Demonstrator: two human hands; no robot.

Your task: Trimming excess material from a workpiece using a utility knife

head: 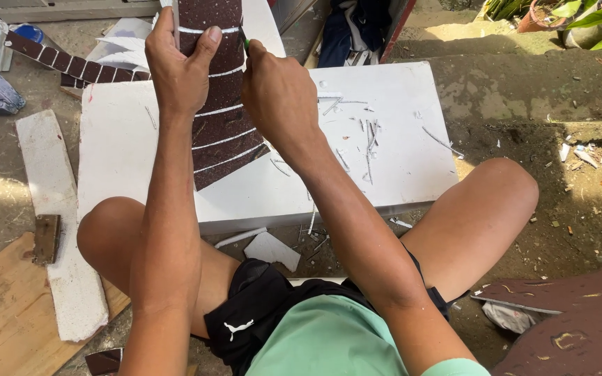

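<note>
Hands (pixel 231 76) grip brown striped panel (pixel 223 132) over scrap-littered white board (pixel 398 174); foam strip (pixel 60 230) left.

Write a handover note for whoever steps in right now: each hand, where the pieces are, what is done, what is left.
Left hand: grips the upper end of the dark brown strip with white cross lines, holding it up over the white block.
Right hand: closed on a small green-tipped tool, set at the strip's right edge near the top.
Around: white shavings scattered on the block; a second banded brown strip lies on the ground at upper left.
Done: white lines cross the visible length of the held strip.
Left: the work at the top edge is in hand; how far along cannot be told.
</note>
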